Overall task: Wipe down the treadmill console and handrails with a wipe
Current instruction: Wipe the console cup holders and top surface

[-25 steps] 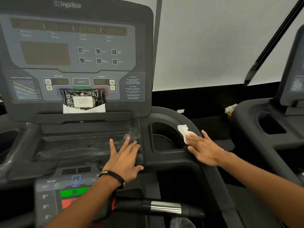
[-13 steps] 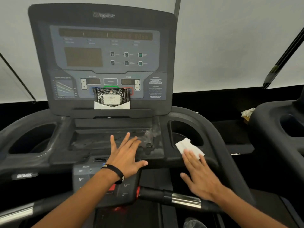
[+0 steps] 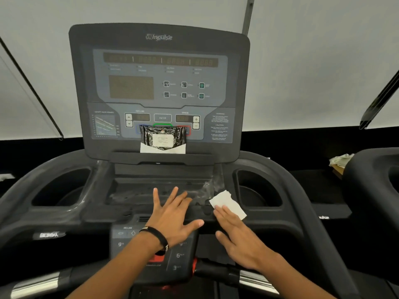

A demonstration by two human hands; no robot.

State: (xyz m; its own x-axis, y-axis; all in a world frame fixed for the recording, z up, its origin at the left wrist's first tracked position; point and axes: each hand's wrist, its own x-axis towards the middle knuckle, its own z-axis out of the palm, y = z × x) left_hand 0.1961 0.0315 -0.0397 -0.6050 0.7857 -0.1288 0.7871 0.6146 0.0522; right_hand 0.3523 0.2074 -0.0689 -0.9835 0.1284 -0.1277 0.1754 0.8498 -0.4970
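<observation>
Left hand: the left hand (image 3: 172, 214) lies flat on the front edge of the console tray (image 3: 151, 190), fingers straight and spread, thumb out to the right; it holds nothing.
Right hand: the right hand (image 3: 239, 236) lies flat with straight fingers, the fingertips (image 3: 224, 210) pressing down on the near edge of the wipe (image 3: 227, 201); no finger curls round it.
Wipe: a white, crumpled sheet flat on the dark ledge between the tray and the right cup holder (image 3: 259, 190), just to the right of the left hand and apart from it.
Console: the upright panel (image 3: 159, 91) stands behind the tray, displays dark, with the buttons in rows below them.
Pack: a black wipe pack (image 3: 163, 138) with a pale label leans upright against the lower middle of the panel, covering part of the coloured buttons; a white sheet shows beneath it.
Tray surface: smeared and streaked, most of all at its right end near the wipe.
Cup holders: the left cup holder (image 3: 60, 188) and the right one flank the tray.
Keypad: a lower keypad (image 3: 127, 234) with incline keys and numbers sits under the left wrist, which wears a black band (image 3: 159, 238).
Handrails: a rail (image 3: 254, 279) with a silver section runs under the right forearm; another rail (image 3: 34, 285) shows at lower left.
Neighbour: part of a second treadmill (image 3: 371, 180) stands at the right edge.
</observation>
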